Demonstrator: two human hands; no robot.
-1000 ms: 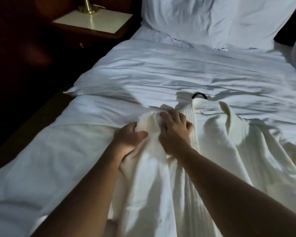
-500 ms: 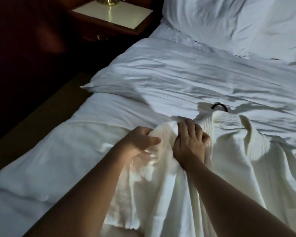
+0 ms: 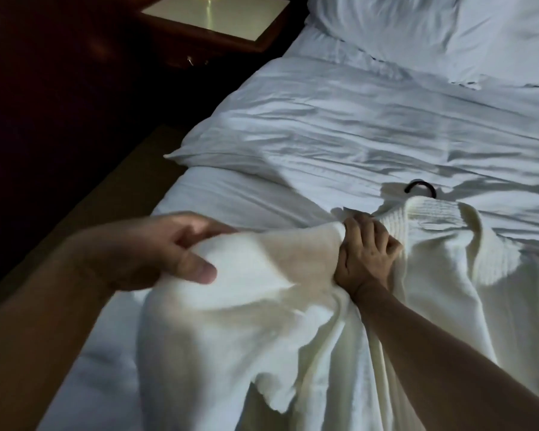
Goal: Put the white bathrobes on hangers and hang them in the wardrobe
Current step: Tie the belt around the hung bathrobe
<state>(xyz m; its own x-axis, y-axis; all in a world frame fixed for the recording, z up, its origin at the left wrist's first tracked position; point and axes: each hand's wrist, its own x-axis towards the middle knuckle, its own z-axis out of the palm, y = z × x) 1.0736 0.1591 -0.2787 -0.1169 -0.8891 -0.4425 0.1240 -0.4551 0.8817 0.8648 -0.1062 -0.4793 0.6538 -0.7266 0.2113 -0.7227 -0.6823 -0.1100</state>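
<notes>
A white bathrobe (image 3: 442, 293) lies spread on the bed, its ribbed collar toward the pillows. A dark hanger hook (image 3: 420, 187) sticks out just above the collar; the rest of the hanger is hidden under the cloth. My left hand (image 3: 156, 248) is lifted off the bed and grips a fold of the robe's left shoulder or sleeve, pulled out to the left. My right hand (image 3: 366, 251) presses down and clutches the robe fabric just left of the collar.
The bed (image 3: 339, 126) carries a rumpled white duvet, and white pillows (image 3: 433, 29) lie at its head. A dark wooden nightstand (image 3: 218, 20) with a pale top and a lamp base stands at the upper left. Dark floor runs along the bed's left side.
My left hand has pulled the robe fabric up and out to the left, away from my right hand. My right hand stays beside the collar. The view has shifted left.
</notes>
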